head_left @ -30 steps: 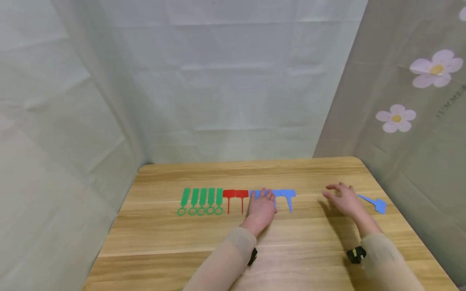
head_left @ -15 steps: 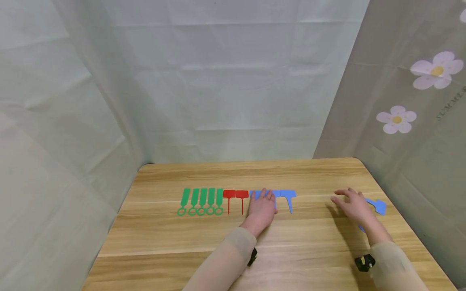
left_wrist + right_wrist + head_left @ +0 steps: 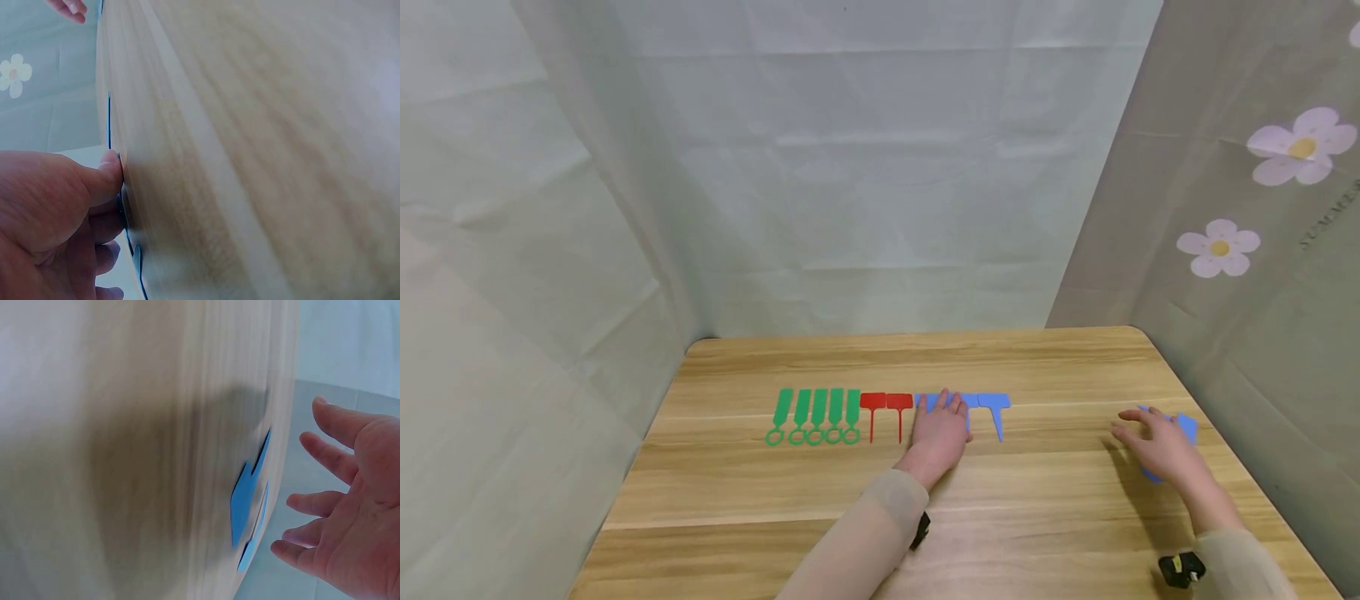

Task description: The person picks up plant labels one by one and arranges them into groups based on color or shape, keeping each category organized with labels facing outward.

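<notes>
Right grip (image 3: 1161, 446), fingers spread and holding nothing, has slid right over the loose blue tags (image 3: 247, 506), while left grip (image 3: 942, 429) stays pressed flat on the table's (image 3: 850, 492) row of blue tags (image 3: 992, 402).

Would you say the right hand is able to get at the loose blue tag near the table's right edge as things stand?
Probably yes. The right hand hovers open right above the loose blue tag, and nothing lies between them. The left hand rests far off on the row.
</notes>
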A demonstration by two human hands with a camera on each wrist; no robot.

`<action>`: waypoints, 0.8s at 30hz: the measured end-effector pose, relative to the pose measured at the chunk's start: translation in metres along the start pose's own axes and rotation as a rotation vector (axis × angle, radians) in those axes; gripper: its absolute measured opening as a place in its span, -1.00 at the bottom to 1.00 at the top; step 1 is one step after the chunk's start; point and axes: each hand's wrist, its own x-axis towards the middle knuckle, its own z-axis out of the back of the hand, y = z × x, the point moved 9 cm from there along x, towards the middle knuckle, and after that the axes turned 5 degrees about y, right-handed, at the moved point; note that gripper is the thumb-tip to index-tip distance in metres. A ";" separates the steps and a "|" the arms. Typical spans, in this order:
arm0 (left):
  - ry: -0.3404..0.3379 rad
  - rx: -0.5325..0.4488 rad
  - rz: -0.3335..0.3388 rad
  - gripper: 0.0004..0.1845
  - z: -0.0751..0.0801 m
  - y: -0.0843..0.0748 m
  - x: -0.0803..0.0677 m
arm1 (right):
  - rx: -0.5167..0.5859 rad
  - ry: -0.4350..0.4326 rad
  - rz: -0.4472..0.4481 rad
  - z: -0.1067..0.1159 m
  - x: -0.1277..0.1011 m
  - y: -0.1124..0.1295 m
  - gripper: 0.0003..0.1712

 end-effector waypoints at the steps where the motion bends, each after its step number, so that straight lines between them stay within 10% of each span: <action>1: 0.002 -0.002 -0.001 -0.31 0.000 0.000 0.000 | -0.006 0.002 -0.002 0.001 -0.002 -0.003 -0.29; 24: 0.007 -0.002 0.011 -0.30 -0.001 -0.001 0.001 | -0.174 0.057 -0.079 0.002 -0.045 -0.050 -0.19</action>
